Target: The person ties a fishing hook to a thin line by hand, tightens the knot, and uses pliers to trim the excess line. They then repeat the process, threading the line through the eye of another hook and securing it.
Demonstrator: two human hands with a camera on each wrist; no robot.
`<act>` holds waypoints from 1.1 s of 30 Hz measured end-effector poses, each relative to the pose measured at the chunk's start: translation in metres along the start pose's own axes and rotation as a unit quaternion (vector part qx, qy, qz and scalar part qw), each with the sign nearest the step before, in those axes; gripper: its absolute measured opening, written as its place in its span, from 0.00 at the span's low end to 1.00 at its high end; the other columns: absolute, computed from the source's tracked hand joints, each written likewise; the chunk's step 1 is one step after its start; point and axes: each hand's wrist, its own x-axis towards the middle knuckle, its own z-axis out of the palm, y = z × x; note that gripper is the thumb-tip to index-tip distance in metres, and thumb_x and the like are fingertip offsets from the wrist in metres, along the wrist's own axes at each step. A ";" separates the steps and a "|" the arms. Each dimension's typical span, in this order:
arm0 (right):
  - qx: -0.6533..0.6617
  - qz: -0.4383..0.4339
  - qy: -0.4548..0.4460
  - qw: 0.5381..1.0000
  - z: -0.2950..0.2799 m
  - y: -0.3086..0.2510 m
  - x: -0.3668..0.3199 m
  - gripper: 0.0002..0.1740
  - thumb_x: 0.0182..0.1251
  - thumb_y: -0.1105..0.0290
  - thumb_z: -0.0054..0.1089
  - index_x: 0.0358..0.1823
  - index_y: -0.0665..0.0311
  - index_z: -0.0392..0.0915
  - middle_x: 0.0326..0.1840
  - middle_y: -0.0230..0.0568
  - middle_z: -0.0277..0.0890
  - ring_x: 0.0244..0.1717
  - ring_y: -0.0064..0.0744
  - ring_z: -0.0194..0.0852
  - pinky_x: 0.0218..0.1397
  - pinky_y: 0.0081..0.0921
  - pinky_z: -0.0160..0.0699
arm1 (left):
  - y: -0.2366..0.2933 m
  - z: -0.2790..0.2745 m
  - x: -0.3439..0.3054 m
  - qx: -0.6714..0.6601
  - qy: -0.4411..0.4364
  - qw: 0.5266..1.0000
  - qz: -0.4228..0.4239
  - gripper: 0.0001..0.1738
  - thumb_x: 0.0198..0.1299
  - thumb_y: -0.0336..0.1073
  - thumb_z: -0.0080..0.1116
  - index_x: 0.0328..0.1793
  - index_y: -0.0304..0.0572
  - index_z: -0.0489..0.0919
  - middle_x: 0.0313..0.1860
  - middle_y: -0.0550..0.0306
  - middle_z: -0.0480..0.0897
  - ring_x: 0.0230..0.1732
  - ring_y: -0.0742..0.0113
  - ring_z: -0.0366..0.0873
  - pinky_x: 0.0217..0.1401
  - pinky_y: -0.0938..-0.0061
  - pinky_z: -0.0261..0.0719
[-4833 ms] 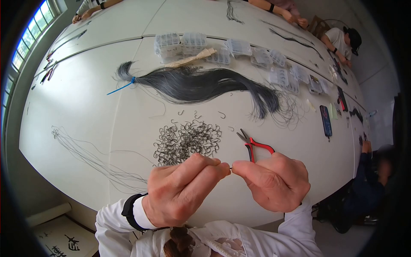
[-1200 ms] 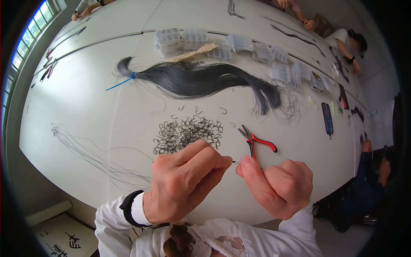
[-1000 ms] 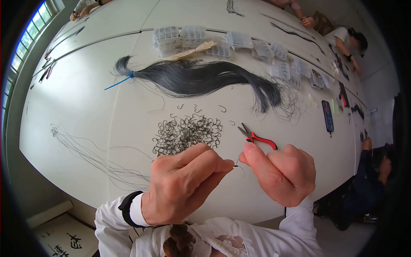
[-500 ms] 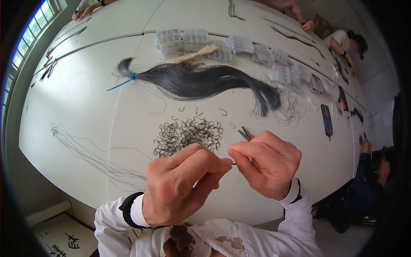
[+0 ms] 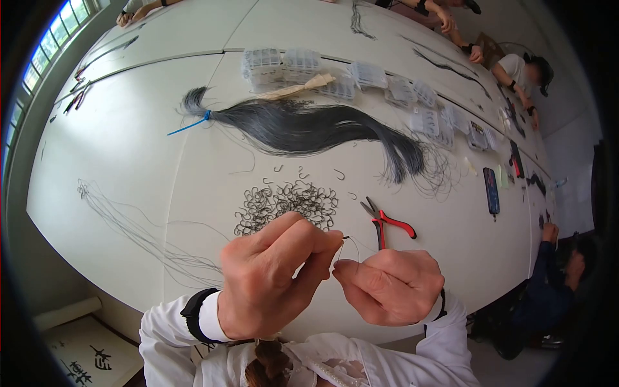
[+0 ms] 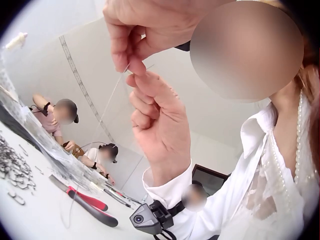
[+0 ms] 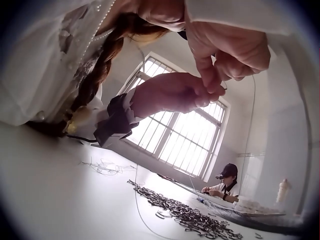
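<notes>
In the head view, my left hand [image 5: 277, 277] pinches a small dark hook between thumb and forefinger, its end [image 5: 346, 237] showing past the fingertips. My right hand [image 5: 390, 287], lower and to the right, pinches a thin line that loops up to the hook. The two hands are a little apart. Beyond my left hand lies a heap of dark hooks [image 5: 290, 201]. Red-handled pliers [image 5: 382, 220] rest with jaws apart beyond my right hand. The left wrist view shows the thin line [image 6: 112, 95] hanging from the fingertips.
A grey bundle of lines [image 5: 303, 126] tied with a blue tie lies farther back, before clear plastic boxes [image 5: 264, 68]. Several lines with hooks [image 5: 135, 226] spread at the left. A phone [image 5: 491, 190] lies at the right. Other people sit around the table.
My right hand has drawn back toward my body from the hook, and a loop of line shows between the hands. The pliers are uncovered. My left hand keeps its pinch.
</notes>
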 end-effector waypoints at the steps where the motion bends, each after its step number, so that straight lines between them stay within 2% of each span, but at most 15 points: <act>1: -0.031 -0.020 0.004 0.999 -0.001 -0.001 -0.001 0.16 0.35 0.83 0.66 0.32 0.66 0.82 0.20 0.27 0.66 0.13 0.19 0.63 0.13 0.18 0.59 | 0.000 0.000 0.000 0.013 -0.004 1.000 0.015 0.08 0.46 0.17 0.62 0.31 0.35 0.77 0.19 0.57 0.70 0.16 0.67 0.70 0.16 0.75 0.67; 3: -0.062 -0.038 0.007 0.997 -0.002 -0.001 -0.004 0.17 0.32 0.83 0.67 0.30 0.62 0.84 0.18 0.26 0.67 0.11 0.19 0.61 0.12 0.18 0.58 | 0.000 -0.001 0.000 0.025 -0.010 0.999 0.029 0.09 0.46 0.17 0.63 0.31 0.36 0.77 0.19 0.57 0.69 0.15 0.66 0.68 0.16 0.74 0.66; 5: -0.101 -0.061 0.008 0.993 -0.007 -0.004 -0.004 0.18 0.31 0.81 0.68 0.31 0.61 0.84 0.18 0.24 0.64 0.12 0.18 0.59 0.12 0.17 0.56 | 0.003 -0.003 0.002 0.050 -0.038 0.998 0.028 0.07 0.46 0.15 0.62 0.30 0.31 0.80 0.22 0.57 0.78 0.20 0.73 0.80 0.18 0.82 0.74; 12: -0.150 -0.046 0.035 0.987 -0.019 -0.001 0.000 0.20 0.32 0.79 0.71 0.33 0.58 0.84 0.18 0.23 0.62 0.14 0.19 0.58 0.15 0.18 0.55 | 0.006 -0.005 0.001 0.075 -0.088 0.992 0.040 0.08 0.46 0.15 0.59 0.32 0.33 0.81 0.22 0.57 0.78 0.19 0.73 0.79 0.18 0.82 0.74; 14: -0.126 -0.109 0.032 0.986 -0.022 0.008 0.001 0.21 0.33 0.81 0.63 0.37 0.71 0.82 0.23 0.28 0.63 0.16 0.17 0.59 0.11 0.15 0.55 | 0.006 -0.004 0.001 0.078 -0.103 0.990 0.058 0.09 0.45 0.15 0.57 0.32 0.34 0.81 0.22 0.58 0.78 0.19 0.73 0.79 0.18 0.81 0.74; 15: -0.126 -0.108 0.032 0.986 -0.022 0.009 0.003 0.21 0.33 0.81 0.63 0.37 0.71 0.82 0.23 0.28 0.63 0.16 0.17 0.59 0.11 0.15 0.55 | 0.006 -0.005 0.001 0.078 -0.104 0.990 0.058 0.09 0.45 0.15 0.57 0.32 0.34 0.81 0.22 0.58 0.78 0.19 0.73 0.79 0.18 0.81 0.74; 18: -0.131 -0.095 0.031 0.986 -0.021 0.010 0.003 0.19 0.38 0.82 0.65 0.38 0.69 0.82 0.23 0.28 0.64 0.17 0.18 0.61 0.12 0.16 0.57 | 0.006 -0.006 0.001 0.071 -0.116 0.989 0.056 0.10 0.44 0.14 0.55 0.31 0.34 0.81 0.23 0.58 0.79 0.19 0.73 0.79 0.18 0.81 0.75; 20: -0.147 -0.043 0.047 0.987 -0.019 0.010 0.003 0.16 0.38 0.78 0.72 0.34 0.58 0.84 0.20 0.25 0.68 0.15 0.20 0.63 0.16 0.18 0.58 | 0.005 -0.006 0.001 0.066 -0.125 0.988 0.066 0.11 0.43 0.14 0.55 0.31 0.35 0.81 0.23 0.58 0.79 0.19 0.73 0.79 0.18 0.82 0.75; 24: -0.127 -0.010 0.035 0.991 -0.018 0.012 0.007 0.15 0.40 0.79 0.72 0.34 0.60 0.84 0.21 0.27 0.70 0.15 0.21 0.64 0.16 0.19 0.59 | 0.007 -0.007 0.000 0.056 -0.124 0.989 0.054 0.11 0.43 0.14 0.55 0.31 0.35 0.81 0.24 0.58 0.80 0.20 0.73 0.80 0.19 0.82 0.76; 26: -0.068 -0.013 0.024 0.997 -0.017 0.018 0.008 0.16 0.42 0.83 0.67 0.37 0.67 0.81 0.23 0.29 0.67 0.17 0.21 0.67 0.14 0.20 0.63 | 0.007 -0.008 0.001 0.049 -0.128 0.989 0.055 0.11 0.44 0.14 0.56 0.32 0.36 0.81 0.24 0.58 0.80 0.20 0.73 0.81 0.19 0.82 0.76; 30: -0.013 0.045 0.003 0.999 -0.011 0.021 0.012 0.12 0.45 0.83 0.67 0.34 0.65 0.82 0.22 0.31 0.69 0.17 0.22 0.68 0.16 0.19 0.64 | 0.007 -0.007 0.001 0.027 -0.107 0.993 0.043 0.09 0.45 0.15 0.58 0.32 0.35 0.80 0.24 0.57 0.81 0.21 0.72 0.82 0.20 0.82 0.76; 32: 0.074 0.110 -0.013 0.991 -0.007 0.023 0.012 0.09 0.48 0.83 0.66 0.31 0.64 0.82 0.21 0.34 0.71 0.17 0.22 0.68 0.17 0.19 0.64 | 0.007 -0.007 0.001 0.010 -0.080 0.997 0.015 0.07 0.48 0.15 0.60 0.31 0.33 0.79 0.24 0.56 0.80 0.22 0.70 0.83 0.20 0.83 0.77; 33: 0.074 0.107 -0.013 0.991 -0.005 0.024 0.012 0.09 0.48 0.83 0.66 0.31 0.64 0.82 0.21 0.34 0.71 0.17 0.22 0.68 0.17 0.19 0.64 | 0.007 -0.006 0.001 0.010 -0.079 0.997 0.016 0.07 0.48 0.15 0.60 0.31 0.33 0.79 0.24 0.56 0.80 0.22 0.70 0.83 0.20 0.83 0.77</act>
